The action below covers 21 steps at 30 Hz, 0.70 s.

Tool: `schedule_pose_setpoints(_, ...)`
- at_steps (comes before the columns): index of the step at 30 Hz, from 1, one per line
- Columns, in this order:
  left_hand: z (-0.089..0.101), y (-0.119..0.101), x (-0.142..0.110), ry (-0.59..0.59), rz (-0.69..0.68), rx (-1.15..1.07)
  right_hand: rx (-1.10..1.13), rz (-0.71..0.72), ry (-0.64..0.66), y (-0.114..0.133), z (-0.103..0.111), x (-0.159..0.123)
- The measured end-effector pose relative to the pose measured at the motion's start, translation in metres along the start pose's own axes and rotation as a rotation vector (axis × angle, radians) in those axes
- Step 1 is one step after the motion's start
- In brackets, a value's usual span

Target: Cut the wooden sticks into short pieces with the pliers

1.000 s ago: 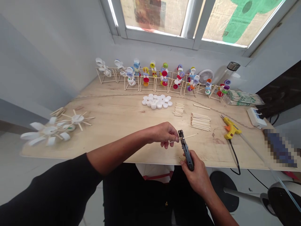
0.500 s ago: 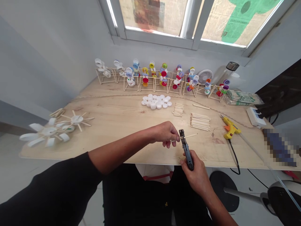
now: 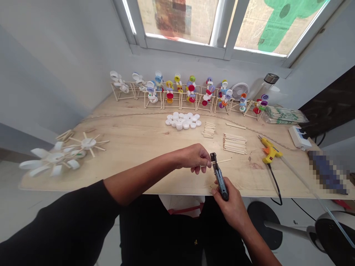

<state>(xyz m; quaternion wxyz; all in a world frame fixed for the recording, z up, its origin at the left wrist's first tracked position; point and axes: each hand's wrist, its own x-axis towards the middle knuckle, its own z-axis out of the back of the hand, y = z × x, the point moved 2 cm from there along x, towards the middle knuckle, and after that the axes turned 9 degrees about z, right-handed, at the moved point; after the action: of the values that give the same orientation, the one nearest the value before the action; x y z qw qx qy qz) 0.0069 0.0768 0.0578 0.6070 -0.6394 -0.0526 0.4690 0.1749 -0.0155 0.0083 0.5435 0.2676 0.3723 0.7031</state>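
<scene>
My left hand pinches a thin wooden stick over the front of the table. The stick runs to the right, across the jaws of a dark pair of pliers. My right hand is wrapped round the handles of the pliers at the table's front edge. Whether the jaws press on the stick, I cannot tell. Beyond the hands lie a stack of longer sticks and a pile of shorter ones. A cluster of white bottle caps sits to their left.
Stick frames with coloured cap wheels line the wall. A yellow glue gun with a cord lies right, near a power strip. Stick-spoked wheels lie left. A flask and small fan stand behind.
Both hands, the stick and the pliers keep nearly the same pose. The whole view has shifted slightly.
</scene>
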Motion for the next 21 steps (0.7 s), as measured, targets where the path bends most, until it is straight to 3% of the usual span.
schedule_pose_setpoints(21, 0.0011, -0.0054, 0.001, -0.003, 0.022, 0.035, 0.068, -0.007, 0.011, -0.0007, 0.0007, 0.0011)
